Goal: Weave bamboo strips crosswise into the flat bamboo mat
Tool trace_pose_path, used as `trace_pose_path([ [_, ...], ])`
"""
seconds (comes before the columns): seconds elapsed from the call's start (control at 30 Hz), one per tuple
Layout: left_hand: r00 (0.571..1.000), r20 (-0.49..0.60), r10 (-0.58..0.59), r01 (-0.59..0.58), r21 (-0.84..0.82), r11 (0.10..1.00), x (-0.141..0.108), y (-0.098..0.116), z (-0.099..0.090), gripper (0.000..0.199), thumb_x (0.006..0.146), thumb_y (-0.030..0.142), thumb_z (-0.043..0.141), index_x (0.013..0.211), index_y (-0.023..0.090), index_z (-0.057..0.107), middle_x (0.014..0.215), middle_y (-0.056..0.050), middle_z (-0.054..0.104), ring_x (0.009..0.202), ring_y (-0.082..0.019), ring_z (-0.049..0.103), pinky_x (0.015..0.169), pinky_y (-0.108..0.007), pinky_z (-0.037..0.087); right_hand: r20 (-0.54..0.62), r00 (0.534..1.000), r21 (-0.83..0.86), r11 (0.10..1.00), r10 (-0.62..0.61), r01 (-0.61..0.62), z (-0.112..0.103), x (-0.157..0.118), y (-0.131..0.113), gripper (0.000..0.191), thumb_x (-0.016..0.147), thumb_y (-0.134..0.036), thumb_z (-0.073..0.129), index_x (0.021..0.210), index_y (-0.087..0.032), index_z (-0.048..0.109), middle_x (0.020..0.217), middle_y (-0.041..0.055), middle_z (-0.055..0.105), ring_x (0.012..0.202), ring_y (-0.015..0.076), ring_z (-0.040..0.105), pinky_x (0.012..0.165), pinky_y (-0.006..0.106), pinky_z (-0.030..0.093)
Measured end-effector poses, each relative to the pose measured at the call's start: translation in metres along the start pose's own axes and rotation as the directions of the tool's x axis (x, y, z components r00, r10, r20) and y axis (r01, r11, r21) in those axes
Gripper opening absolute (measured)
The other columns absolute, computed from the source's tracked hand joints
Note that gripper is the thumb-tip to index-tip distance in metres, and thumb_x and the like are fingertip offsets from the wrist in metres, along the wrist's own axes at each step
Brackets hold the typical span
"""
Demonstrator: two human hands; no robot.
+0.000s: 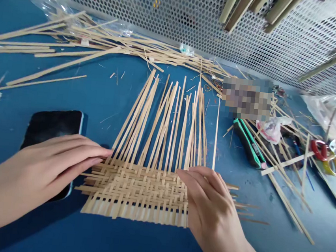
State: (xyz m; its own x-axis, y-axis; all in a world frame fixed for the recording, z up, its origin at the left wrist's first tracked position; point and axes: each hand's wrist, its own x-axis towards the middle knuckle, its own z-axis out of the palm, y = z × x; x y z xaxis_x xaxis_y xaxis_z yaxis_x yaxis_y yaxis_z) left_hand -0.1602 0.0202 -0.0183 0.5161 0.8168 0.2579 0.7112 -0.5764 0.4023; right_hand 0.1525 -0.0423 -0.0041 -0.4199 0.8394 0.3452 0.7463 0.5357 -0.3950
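A partly woven mat of pale, flat bamboo-like strips [144, 187] lies in front of me on the blue table. Its lower part is a tight lattice, while long upright strips [165, 125] fan out loose toward the far side. My left hand [67, 156] pinches the upper left corner of the lattice, fingers pressed together, the thumb mostly underneath. Over the right edge, my right hand [211, 197] is curled with its fingertips on the top woven row, covering that side. Cross strip ends stick out past both hands.
A black-screened phone [55, 127] lies partly under my left forearm. To the right are a green utility knife [249, 143], scissors with red and yellow handles [327, 157] and scattered strips. More strips [128, 45] are piled along the perforated metal panel [166, 15] at the back.
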Motion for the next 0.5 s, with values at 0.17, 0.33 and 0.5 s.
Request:
trace_pose_path([
  [0.17, 0.994, 0.091, 0.056, -0.065, 0.097, 0.993, 0.001, -0.002, -0.003, 0.027, 0.102, 0.038, 0.04, 0.111, 0.027, 0.063, 0.104, 0.006, 0.066, 0.095, -0.009, 0.061, 0.087, -0.019, 0.043, 0.034, 0.999, 0.05, 0.999, 0.007, -0.009, 0.0, 0.0, -0.001, 0.042, 0.078, 0.011, 0.04, 0.112, -0.003, 0.06, 0.095, 0.0129, 0.066, 0.096, 0.0232, 0.05, 0.084, 0.036, 0.045],
  [0.33, 0.971, 0.101, 0.217, -0.228, 0.108, 0.968, 0.001, -0.004, -0.003, 0.023, 0.101, 0.025, 0.042, 0.113, 0.026, 0.062, 0.105, 0.006, 0.065, 0.096, -0.008, 0.06, 0.085, -0.018, 0.041, 0.019, 1.0, 0.043, 0.999, -0.003, 0.002, 0.002, 0.001, 0.0, 0.044, 0.076, 0.012, 0.039, 0.111, -0.005, 0.059, 0.092, 0.0123, 0.065, 0.094, 0.0236, 0.05, 0.084, 0.037, 0.044],
  [0.5, 0.975, 0.094, 0.199, -0.211, 0.135, 0.968, 0.003, 0.008, -0.005, 0.024, 0.101, 0.022, 0.041, 0.107, 0.024, 0.064, 0.114, 0.0, 0.059, 0.108, -0.016, 0.052, 0.095, -0.032, 0.038, 0.056, 0.998, -0.005, 0.999, 0.04, -0.039, 0.003, 0.002, -0.002, 0.03, 0.087, 0.004, 0.046, 0.111, -0.007, 0.059, 0.091, 0.0096, 0.065, 0.089, 0.0227, 0.051, 0.081, 0.038, 0.041],
])
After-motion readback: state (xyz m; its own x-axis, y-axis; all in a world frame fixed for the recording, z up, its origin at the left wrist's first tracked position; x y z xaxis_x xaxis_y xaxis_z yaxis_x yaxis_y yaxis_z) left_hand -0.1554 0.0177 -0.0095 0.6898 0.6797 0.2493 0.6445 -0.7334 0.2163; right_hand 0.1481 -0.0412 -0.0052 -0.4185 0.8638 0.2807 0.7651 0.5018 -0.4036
